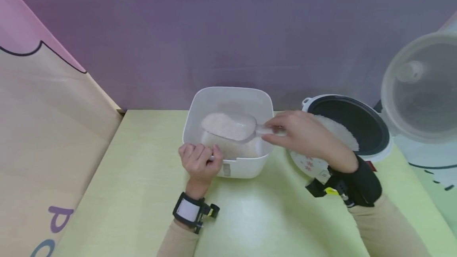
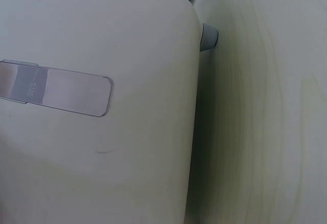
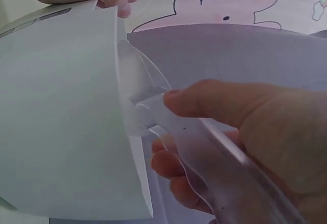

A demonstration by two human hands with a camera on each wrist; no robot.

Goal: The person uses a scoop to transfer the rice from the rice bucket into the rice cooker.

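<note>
A white rice bin (image 1: 246,168) stands on the table with rice (image 1: 233,148) at its bottom. My left hand (image 1: 200,161) grips its near left rim, fingers curled over the edge. In my right hand (image 1: 300,132) is the handle of a clear plastic scoop (image 1: 246,124), pinched between thumb and fingers in the right wrist view. White rice (image 1: 219,124) fills the scoop's bowl, which hangs over the inside of the bin. Below the right forearm, partly hidden by it, sits a rice cooker (image 1: 382,156) with rice (image 1: 335,128) in its dark pot (image 1: 364,130).
The cooker's lid (image 1: 421,90) is raised at the far right. A purple-grey cloth (image 1: 228,31) forms the backdrop behind the bin, and a printed panel (image 1: 46,130) borders the table's left side. Pale green tabletop (image 1: 143,177) extends left of the bin.
</note>
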